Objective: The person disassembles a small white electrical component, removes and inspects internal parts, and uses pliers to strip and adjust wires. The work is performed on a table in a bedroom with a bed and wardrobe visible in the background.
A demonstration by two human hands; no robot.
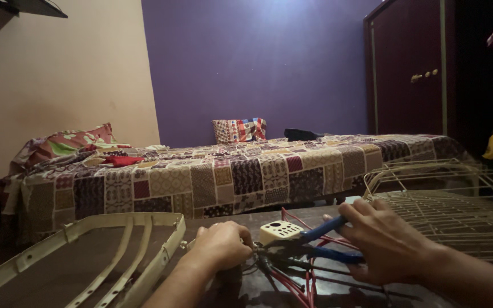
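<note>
Blue-handled pliers [309, 242] lie low in the middle of the view, just above the dark floor, their nose pointing toward nine o'clock into a tangle of red wires [292, 279]. The right hand [380, 242] is clenched around both handles, fingers over the upper one, apparently so a squeeze bears on the nose. The left hand [222, 244], at nine o'clock of the nose and just beside it, is closed in a fist over the wire ends; what exactly it pinches is hidden, but it seems to steady them for the tool. A small cream plastic housing [279, 231] with holes sits at twelve o'clock of the nose, touching the wires. Farther out, a cream curved frame [115, 245] lies at nine o'clock and a cream wire grille [446, 199] at three o'clock, set aside from the hands. Beyond them at twelve o'clock stands a bed [229, 177] with a patchwork cover.
</note>
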